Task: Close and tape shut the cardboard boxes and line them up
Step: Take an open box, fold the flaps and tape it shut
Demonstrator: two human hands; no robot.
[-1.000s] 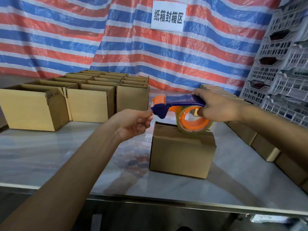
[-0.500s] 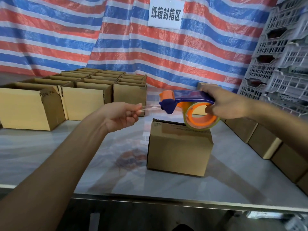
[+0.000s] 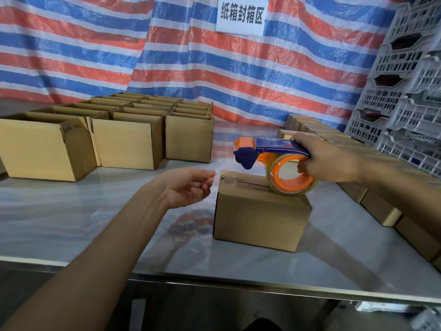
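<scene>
Cardboard box [image 3: 260, 218] with its flaps folded down sits alone near the middle of the pale, glossy surface [image 3: 71, 223], close to the front edge. Above its top the right hand [image 3: 327, 158] grips a blue and orange tape dispenser [image 3: 272, 149], thumb on the handle and fingers curled beneath it in front of the orange core. The roll of clear tape [image 3: 292, 176] overlaps the box's top right part; whether it touches the cardboard cannot be told. The dispenser's blue head points left, beyond the box's left edge. From it a thin strip of tape [image 3: 220, 172], faint and nearly see-through, runs to the left hand [image 3: 186, 187], which pinches the end between thumb and forefinger, the other fingers curled in, just left of the box.

Open boxes [image 3: 128, 142] stand packed in rows at the far left of the surface, flaps upright. Closed boxes [image 3: 381, 206] form a line along the right side, running from the back toward the near edge. A red, white and blue striped tarpaulin [image 3: 238, 68] hangs behind, with a white sign [image 3: 241, 16] of printed characters fixed to it. Grey plastic crates [image 3: 410, 91] are stacked at the far right
</scene>
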